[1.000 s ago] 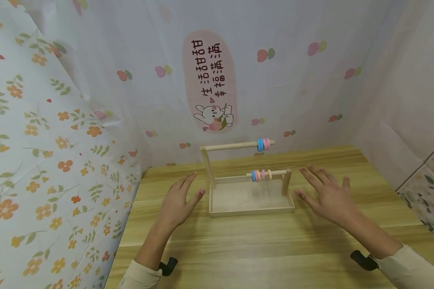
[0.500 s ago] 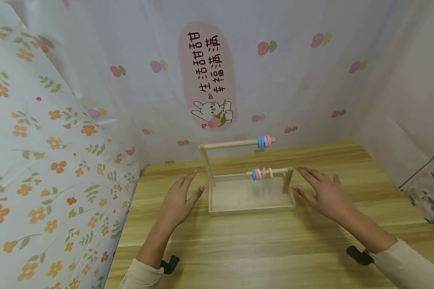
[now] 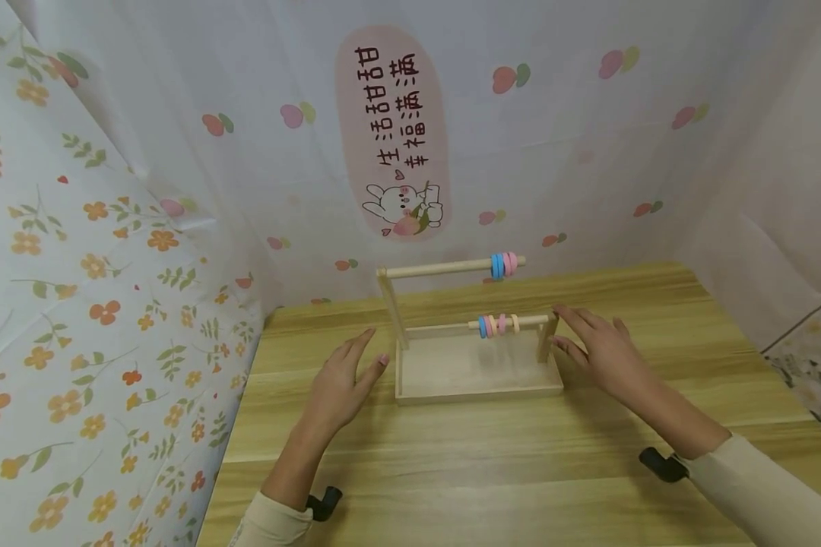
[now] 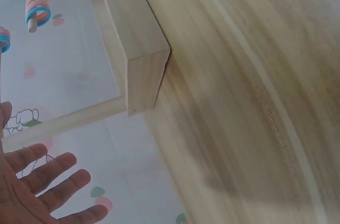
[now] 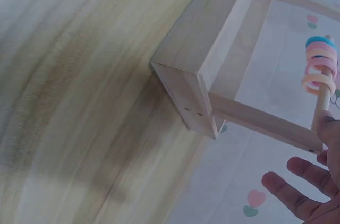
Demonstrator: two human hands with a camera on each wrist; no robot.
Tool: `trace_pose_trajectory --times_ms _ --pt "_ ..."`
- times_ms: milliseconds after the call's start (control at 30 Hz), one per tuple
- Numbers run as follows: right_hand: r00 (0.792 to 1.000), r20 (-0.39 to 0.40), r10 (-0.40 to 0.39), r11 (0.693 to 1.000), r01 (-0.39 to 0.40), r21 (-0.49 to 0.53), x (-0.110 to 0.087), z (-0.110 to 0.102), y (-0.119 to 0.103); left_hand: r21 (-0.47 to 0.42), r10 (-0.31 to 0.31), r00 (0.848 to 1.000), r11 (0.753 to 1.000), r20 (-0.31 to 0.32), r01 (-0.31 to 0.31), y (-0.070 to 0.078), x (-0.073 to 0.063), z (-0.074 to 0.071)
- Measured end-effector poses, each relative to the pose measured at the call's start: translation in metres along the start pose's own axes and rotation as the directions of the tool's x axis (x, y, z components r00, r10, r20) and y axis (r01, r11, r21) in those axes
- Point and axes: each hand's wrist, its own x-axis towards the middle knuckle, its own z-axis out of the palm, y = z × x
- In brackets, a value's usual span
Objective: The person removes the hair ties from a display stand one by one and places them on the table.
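A wooden stand (image 3: 479,394) with a shallow tray base carries two rods. On the upper rod (image 3: 438,268), blue and pink rings (image 3: 503,265) sit near its free right end. Several blue, pink and cream rings (image 3: 491,326) hang on the lower rod (image 3: 535,320), which juts left from the short right post (image 3: 546,343). My left hand (image 3: 338,386) hovers left of the stand, apart from it, fingers spread. My right hand (image 3: 605,353) is at the right post, fingertips at its top; in the right wrist view the thumb (image 5: 326,123) overlaps the rod's end. Whether it presses there is unclear.
The stand rests on a wood-grain table (image 3: 465,463). Behind it hangs a pale curtain (image 3: 260,182) with fruit prints and a rabbit picture; a floral cloth (image 3: 109,304) covers the left side. Dark wrist mounts (image 3: 324,504) show below the sleeves.
My right hand has moved left, from beside the stand up to its right post. The left hand stays nearly still. The rings keep their places; the head view has shifted slightly.
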Motion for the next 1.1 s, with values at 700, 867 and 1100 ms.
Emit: trace_pose_trajectory --times_ms 700,867,1100 --pt "0.942 -0.125 -0.31 0.949 0.3 -0.096 0.032 0.005 0.016 0.003 -0.01 1.0 1.0 0.022 0.01 0.005 -0.002 0.008" --pt "0.96 -0.045 -0.277 0.957 0.271 -0.106 0.034 0.001 0.015 -0.004 0.013 1.0 1.0 0.01 -0.013 0.008 0.0 0.011" --pt "0.966 -0.002 -0.258 0.961 0.256 -0.106 0.034 -0.001 0.012 -0.058 0.022 1.0 0.998 -0.004 -0.022 0.012 0.002 0.015"
